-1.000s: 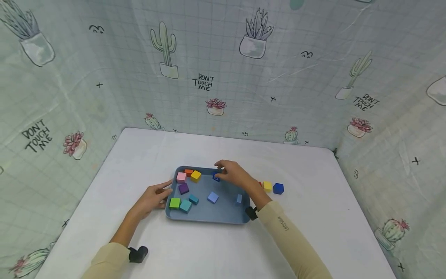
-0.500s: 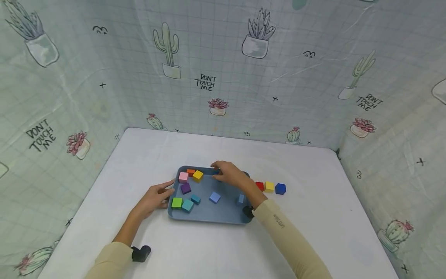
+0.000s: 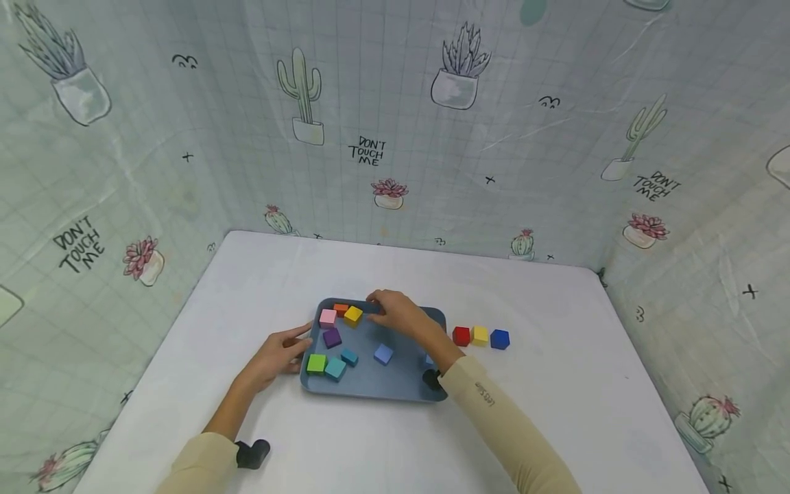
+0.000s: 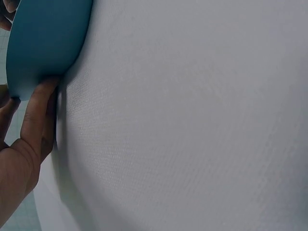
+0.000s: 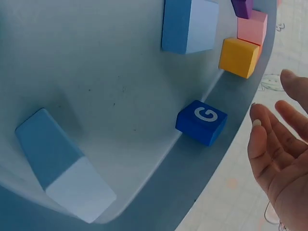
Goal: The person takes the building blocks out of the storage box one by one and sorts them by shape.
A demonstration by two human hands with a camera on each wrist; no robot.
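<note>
A shallow blue-grey tray holds several coloured blocks. My left hand touches the tray's left side with extended fingers; the left wrist view shows them against its outer wall. Over the tray's far rim is my right hand, fingers relaxed and apart, holding nothing. Beside it, in the right wrist view, a dark blue block marked with a white G lies against the tray wall; the hand hides this block from the head view. The nearest block left of that hand is a yellow-orange one.
Pink, orange, purple, green and teal blocks fill the tray's left part. A light blue block lies mid-tray, another at right. Red, yellow and blue blocks stand outside, right of the tray.
My right hand has shifted left along the far rim, covering the dark blue block in the head view and uncovering the red block. The left hand stays at the tray's side.
</note>
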